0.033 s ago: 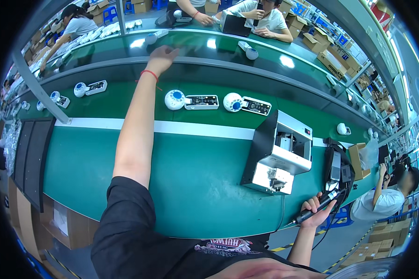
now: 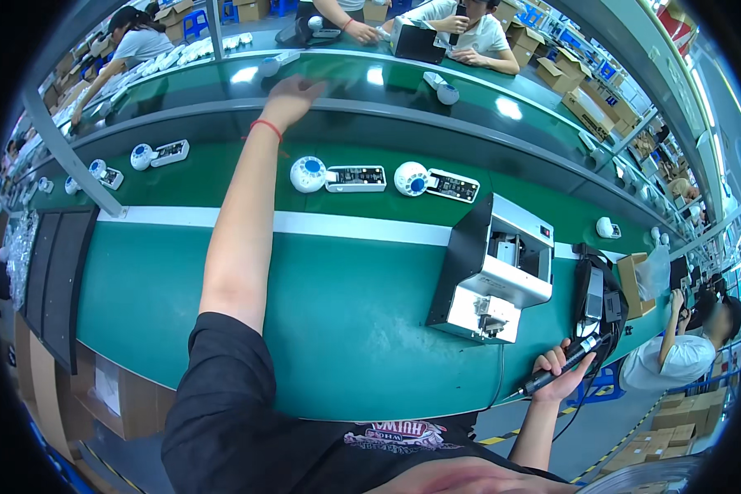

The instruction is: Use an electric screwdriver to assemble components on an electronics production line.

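Note:
My left arm stretches forward across the bench. My left hand [image 2: 293, 99] is over the far green belt, its partly blurred fingers apart and nothing visible in them. Just beyond it lies a white round-headed device [image 2: 271, 64]. On the near belt, right of my forearm, are a white device with a blue-centred ball head and exposed circuit board [image 2: 356, 178] and a similar device [image 2: 453, 186]. My right hand [image 2: 558, 372] wraps round a black electric screwdriver [image 2: 543, 379] near the bench's front right edge, its tip pointing left.
A silver-and-black machine [image 2: 502, 272] stands on the green bench [image 2: 346, 329]. Right of it are a black bag [image 2: 593, 288] and an open carton [image 2: 634, 284]. A grey metal post [image 2: 74, 156] rises at the left. Co-workers [image 2: 469, 37] sit across the belts.
My left hand has shifted slightly up and to the right. The device beyond it has crept right, while those on the near belt have edged left. My right hand stays put.

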Action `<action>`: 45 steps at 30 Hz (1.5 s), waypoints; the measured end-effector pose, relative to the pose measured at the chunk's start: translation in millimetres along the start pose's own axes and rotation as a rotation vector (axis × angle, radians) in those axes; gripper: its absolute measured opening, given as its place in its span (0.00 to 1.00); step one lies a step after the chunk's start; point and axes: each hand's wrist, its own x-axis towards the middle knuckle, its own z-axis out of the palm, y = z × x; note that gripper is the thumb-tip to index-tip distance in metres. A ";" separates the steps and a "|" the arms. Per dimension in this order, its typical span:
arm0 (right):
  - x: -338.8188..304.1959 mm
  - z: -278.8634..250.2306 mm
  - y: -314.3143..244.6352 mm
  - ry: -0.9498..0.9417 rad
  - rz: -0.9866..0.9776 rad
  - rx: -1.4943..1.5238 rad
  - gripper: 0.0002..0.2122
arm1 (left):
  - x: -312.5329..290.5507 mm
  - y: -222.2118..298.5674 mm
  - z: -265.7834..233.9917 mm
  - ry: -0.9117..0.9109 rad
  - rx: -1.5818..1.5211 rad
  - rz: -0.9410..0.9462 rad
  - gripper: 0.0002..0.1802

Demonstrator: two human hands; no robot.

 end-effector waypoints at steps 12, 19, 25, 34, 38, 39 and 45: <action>-5.3 -0.2 -2.1 -0.020 -0.013 -0.014 0.31 | -76.5 79.0 0.6 -0.622 0.562 0.277 0.25; -6.3 -0.7 -3.6 -0.033 -0.009 -0.033 0.28 | -72.3 69.0 -10.8 -0.550 0.566 0.253 0.23; -4.9 -2.8 -4.6 -0.024 -0.019 -0.037 0.29 | -76.5 78.7 -10.0 -0.573 0.565 0.253 0.23; -4.8 -3.1 -6.2 -0.011 0.000 -0.034 0.30 | -75.5 71.5 0.2 -0.603 0.556 0.262 0.25; -4.2 -3.2 -7.0 0.000 0.013 -0.032 0.30 | -73.6 64.6 1.5 -0.614 0.522 0.264 0.24; -3.5 -3.3 -7.0 -0.001 0.015 -0.034 0.30 | -73.3 63.4 1.4 -0.641 0.550 0.246 0.26; -2.9 -5.8 -11.9 -0.009 0.025 -0.049 0.30 | -62.2 49.9 3.6 -0.757 0.610 0.152 0.29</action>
